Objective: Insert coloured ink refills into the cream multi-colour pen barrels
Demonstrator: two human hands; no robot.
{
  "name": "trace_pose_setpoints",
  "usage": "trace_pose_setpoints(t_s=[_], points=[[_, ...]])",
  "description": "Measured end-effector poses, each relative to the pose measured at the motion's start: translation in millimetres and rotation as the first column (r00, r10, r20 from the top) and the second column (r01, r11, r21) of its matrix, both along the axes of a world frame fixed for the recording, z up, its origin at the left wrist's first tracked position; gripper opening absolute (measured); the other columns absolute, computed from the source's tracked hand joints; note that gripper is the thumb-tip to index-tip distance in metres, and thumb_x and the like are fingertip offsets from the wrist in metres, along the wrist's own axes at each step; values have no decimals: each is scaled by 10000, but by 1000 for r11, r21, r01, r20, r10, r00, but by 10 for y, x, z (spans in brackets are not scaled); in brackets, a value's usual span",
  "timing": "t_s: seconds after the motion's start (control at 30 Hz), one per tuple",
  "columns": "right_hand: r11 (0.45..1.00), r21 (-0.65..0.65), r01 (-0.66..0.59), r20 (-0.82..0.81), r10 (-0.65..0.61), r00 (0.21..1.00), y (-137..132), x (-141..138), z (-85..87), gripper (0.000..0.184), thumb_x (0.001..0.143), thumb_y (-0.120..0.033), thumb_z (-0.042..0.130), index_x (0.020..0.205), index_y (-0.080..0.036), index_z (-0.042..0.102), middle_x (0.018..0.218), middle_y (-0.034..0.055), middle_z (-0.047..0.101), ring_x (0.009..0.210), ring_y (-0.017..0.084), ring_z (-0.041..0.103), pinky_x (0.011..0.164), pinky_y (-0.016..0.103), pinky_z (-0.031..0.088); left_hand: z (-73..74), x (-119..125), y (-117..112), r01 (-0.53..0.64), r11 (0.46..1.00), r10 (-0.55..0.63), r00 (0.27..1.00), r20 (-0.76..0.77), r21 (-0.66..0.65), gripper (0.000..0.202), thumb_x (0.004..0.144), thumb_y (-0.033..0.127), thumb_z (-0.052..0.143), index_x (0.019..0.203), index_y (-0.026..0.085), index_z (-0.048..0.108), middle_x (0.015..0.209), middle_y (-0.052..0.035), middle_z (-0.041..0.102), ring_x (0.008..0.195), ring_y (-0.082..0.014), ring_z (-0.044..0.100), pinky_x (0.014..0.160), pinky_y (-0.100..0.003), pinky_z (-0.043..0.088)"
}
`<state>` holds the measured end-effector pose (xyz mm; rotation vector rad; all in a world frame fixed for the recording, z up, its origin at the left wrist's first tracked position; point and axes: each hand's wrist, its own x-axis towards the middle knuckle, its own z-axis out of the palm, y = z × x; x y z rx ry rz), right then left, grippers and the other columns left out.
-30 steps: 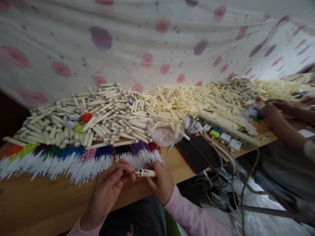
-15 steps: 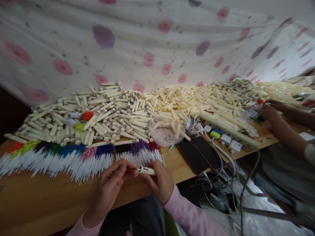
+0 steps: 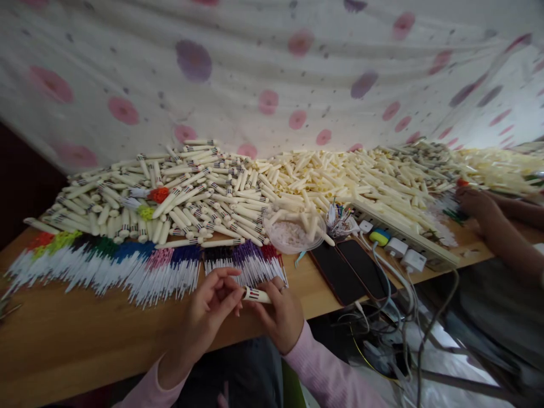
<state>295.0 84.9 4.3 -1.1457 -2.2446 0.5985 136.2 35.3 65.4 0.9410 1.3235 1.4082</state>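
Observation:
A cream multicolour pen barrel [image 3: 257, 295] with dark and red slots near one end lies level above the table's front edge. My right hand [image 3: 283, 311] is closed around its plain end, a ring on one finger. At the slotted end, my left hand [image 3: 215, 300] has thumb and fingers pinched together, touching or almost touching the barrel; whatever they hold is hidden. Just beyond my hands lie white ink refills with black [image 3: 215, 258], purple [image 3: 245, 255] and red [image 3: 272, 255] tips. More refills [image 3: 147, 277], grouped by tip colour, fan out to the left.
Slotted pen barrels [image 3: 187, 198] are heaped behind the refills, plain cream tubes [image 3: 331, 175] further right. A clear bowl [image 3: 293, 246], a small tub of coloured parts [image 3: 340, 224], two phones [image 3: 340, 275] and a power strip [image 3: 437, 258] with cables stand right. Another person's hand [image 3: 476, 201] works at far right.
My left fingers have closed in on the slotted end of the barrel, where a thin dark piece showed between them before. The view has shifted slightly left.

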Motion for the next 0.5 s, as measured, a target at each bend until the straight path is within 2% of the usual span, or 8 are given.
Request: trace_pose_setpoints(t_s=[0.13, 0.27, 0.4, 0.5], points=[[1000, 24, 3, 24, -3, 1000, -3, -4, 4, 137, 853, -297, 636, 943, -195, 647, 857, 58, 617, 697, 204, 603, 586, 284, 388, 55, 23, 21, -19, 1000, 17, 993, -114, -15, 308, 782, 320, 690, 1030, 182, 568, 654, 44, 595, 540, -111, 539, 485, -205, 446], [999, 52, 9, 68, -13, 998, 2, -1, 4, 118, 860, -295, 626, 922, -197, 651, 839, 54, 624, 684, 201, 607, 574, 278, 369, 63, -26, 35, -19, 997, 1, 975, -221, -79, 344, 781, 317, 673, 1065, 191, 527, 657, 34, 639, 561, -135, 580, 497, -218, 460], [997, 82, -6, 115, -4, 993, 7, -1, -23, 127, 871, -322, 613, 895, -203, 651, 817, 48, 628, 663, 199, 613, 553, 274, 343, 85, -127, 65, 40, 985, -76, 974, -213, -168, 449, 743, 315, 691, 1121, 195, 482, 662, 28, 682, 489, -139, 589, 471, -238, 461], [996, 94, -12, 137, -1, 991, 5, -1, -31, 142, 886, -331, 592, 881, -201, 647, 811, 50, 631, 657, 197, 619, 550, 273, 334, 114, -193, 88, 93, 979, -126, 977, -174, -184, 500, 705, 298, 707, 1141, 195, 484, 687, 17, 707, 458, -131, 583, 471, -247, 476]])
